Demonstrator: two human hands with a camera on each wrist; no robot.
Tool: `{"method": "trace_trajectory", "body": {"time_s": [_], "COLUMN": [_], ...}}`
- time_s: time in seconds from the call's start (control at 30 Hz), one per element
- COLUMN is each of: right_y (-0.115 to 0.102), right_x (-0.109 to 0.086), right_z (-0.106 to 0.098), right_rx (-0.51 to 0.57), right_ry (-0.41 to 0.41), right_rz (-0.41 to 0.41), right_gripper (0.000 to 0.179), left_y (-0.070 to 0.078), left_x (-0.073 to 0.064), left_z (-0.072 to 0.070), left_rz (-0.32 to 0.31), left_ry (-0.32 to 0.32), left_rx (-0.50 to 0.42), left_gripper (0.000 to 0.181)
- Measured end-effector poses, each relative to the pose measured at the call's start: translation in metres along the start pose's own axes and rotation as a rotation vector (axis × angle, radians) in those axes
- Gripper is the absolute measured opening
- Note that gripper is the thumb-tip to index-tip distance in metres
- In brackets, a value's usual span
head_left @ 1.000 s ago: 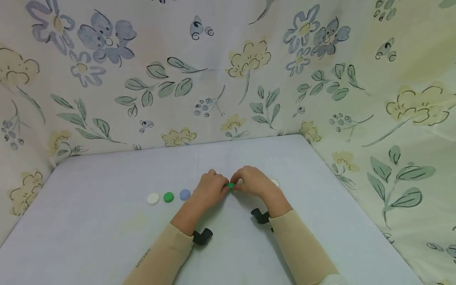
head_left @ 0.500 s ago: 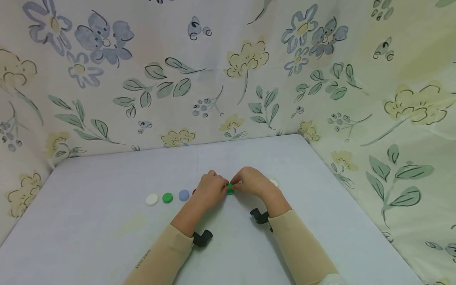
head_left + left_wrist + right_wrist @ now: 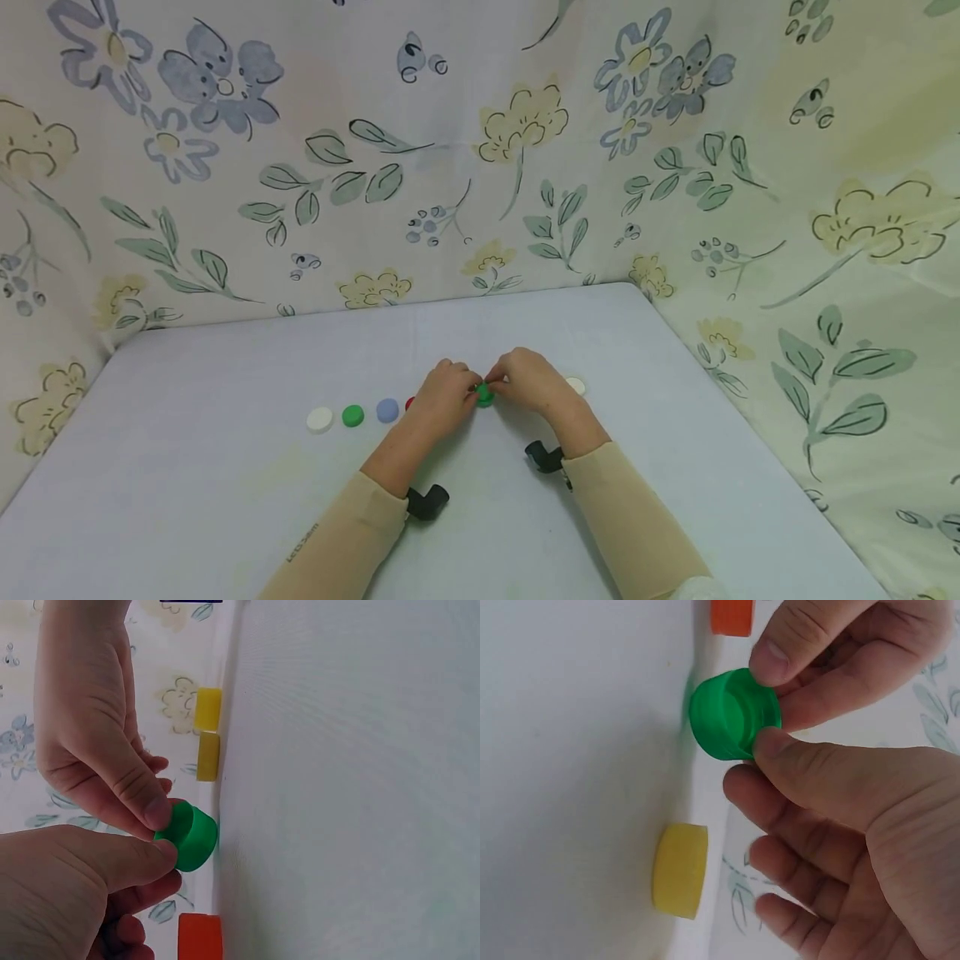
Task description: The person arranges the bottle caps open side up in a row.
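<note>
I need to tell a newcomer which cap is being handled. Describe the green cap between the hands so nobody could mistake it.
On the pale table, a row of bottle caps runs left to right; both hands meet near its middle. The green cap is pinched between the left hand and the right hand. Unlike the other green cap, lying untouched between a white cap and a blue cap, this one is held.

Makeshift recording booth, floral bedsheets [image 3: 480, 150] hung as walls, plain white table [image 3: 225, 517], coloured bottle caps [image 3: 352, 415]

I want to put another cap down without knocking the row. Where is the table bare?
Bare: the far table between the caps and the flowered cloth wall, and the near left corner. Crowded: the row from the white cap to both hands pinching the green cap.
</note>
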State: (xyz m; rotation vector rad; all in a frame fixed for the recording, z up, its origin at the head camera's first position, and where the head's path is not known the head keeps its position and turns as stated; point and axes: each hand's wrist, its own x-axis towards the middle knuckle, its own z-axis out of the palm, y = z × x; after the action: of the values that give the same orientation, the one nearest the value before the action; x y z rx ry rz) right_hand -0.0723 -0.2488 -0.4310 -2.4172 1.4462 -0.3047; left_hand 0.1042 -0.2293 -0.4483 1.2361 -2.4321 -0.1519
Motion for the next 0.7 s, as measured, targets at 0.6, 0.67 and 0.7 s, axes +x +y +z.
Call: {"method": "trace_trajectory", "body": {"time_s": [0.6,0.67,0.7], "right_y": [-0.002,-0.0021,-0.002], "right_x": [0.0004,0.0004,0.0003], "right_z": [0.0037,0.004,0.0042], "right_rx": [0.014,0.02,0.023], "right_ry": [0.013,0.028,0.034], "right_rz": [0.044,0.038,0.035], "right_gripper": [0.012,0.01,0.01], "left_y": [0.0007,0.0009,0.0011], "left_x": [0.0005,0.0004,0.0002], "left_z": [0.0044,0.0042,0.0039], "left_rz": [0.022,0.011,0.006], "left_ry": [0.002,-0.005,-0.01], "left_rx": [-0.016,-0.007,-0.003], "left_gripper": [0.009,0.009,0.01]}}
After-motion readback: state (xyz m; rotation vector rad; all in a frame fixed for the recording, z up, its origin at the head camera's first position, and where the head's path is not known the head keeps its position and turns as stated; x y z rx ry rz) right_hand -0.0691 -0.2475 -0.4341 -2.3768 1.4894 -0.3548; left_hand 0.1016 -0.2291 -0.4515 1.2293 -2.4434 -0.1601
